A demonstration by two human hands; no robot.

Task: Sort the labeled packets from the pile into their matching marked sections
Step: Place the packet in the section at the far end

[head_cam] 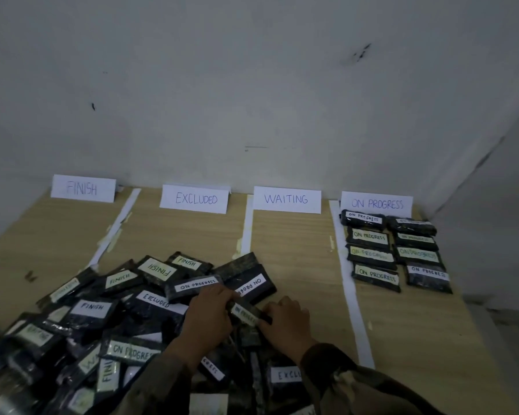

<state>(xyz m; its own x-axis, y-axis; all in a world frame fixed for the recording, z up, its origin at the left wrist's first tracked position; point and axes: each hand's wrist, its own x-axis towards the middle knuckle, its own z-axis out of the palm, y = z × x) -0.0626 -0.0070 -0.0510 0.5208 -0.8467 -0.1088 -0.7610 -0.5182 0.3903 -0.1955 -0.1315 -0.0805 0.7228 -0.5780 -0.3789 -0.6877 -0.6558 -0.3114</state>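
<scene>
A dark, glossy packet (246, 313) with a pale label, on which "ON PROGRESS" can partly be read, is held between both hands. Its left end is gripped by the curled fingers of the left hand (212, 314), and its right end is pinched by the right hand (285, 323). The packet is tilted and is held over the right edge of the pile (117, 310), well apart from the section on the far right.

The pile is made up of similar dark packets, heaped at all angles, with labels reading FINISH, EXCLUDED and ON PROGRESS. Eight sorted packets (396, 253) are laid in two columns in front of the ON PROGRESS sign (376, 203).

The wooden table (297, 250) is divided by white paper strips (354, 310) into four sections. Three further signs are stood at the back: FINISH (83, 188), EXCLUDED (195, 199) and WAITING (286, 199). A scuffed grey wall (252, 85) is seen behind, and the room is dimly lit.
</scene>
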